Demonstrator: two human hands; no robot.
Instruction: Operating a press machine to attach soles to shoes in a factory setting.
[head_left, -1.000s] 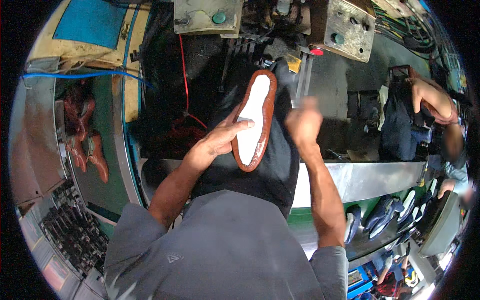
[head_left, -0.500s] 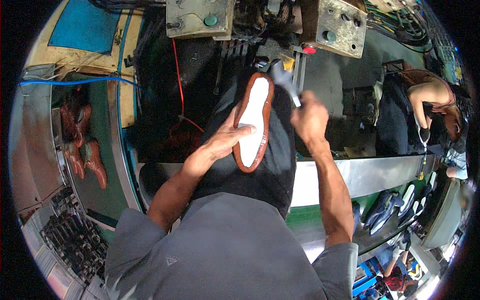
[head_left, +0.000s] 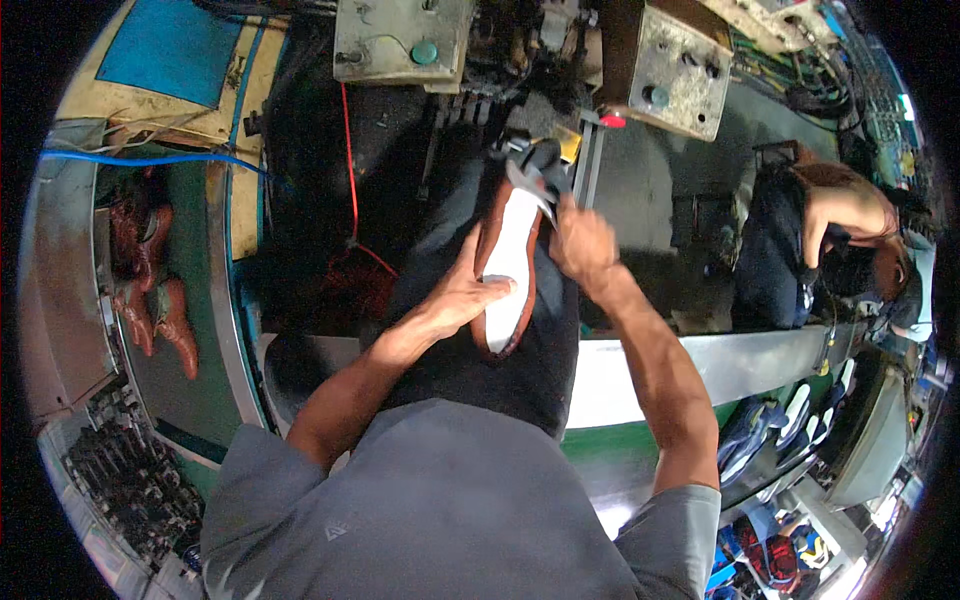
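A brown leather shoe [head_left: 518, 265] lies bottom up across my lap, its white underside facing me. My left hand [head_left: 462, 298] is closed round its left edge, with the thumb pressed on the white underside. In my right hand [head_left: 585, 240], fingers wrapped round the handle, is a hammer [head_left: 528, 185], blurred by motion. Its grey head is over the far end of the shoe and covers part of it. Whether the head touches the shoe I cannot tell.
Several brown shoes [head_left: 172, 325] rest on a green conveyor at left. Dark shoes with white bottoms [head_left: 795, 420] lie on another belt at right. Ahead stand metal control boxes [head_left: 400, 45] with buttons. A red cable [head_left: 350, 160] hangs down. A co-worker [head_left: 840, 215] bends over at right.
My right hand has brought the hammer left, from beside the shoe to over its far end. My left hand keeps its hold on the shoe. The co-worker at right has bent lower.
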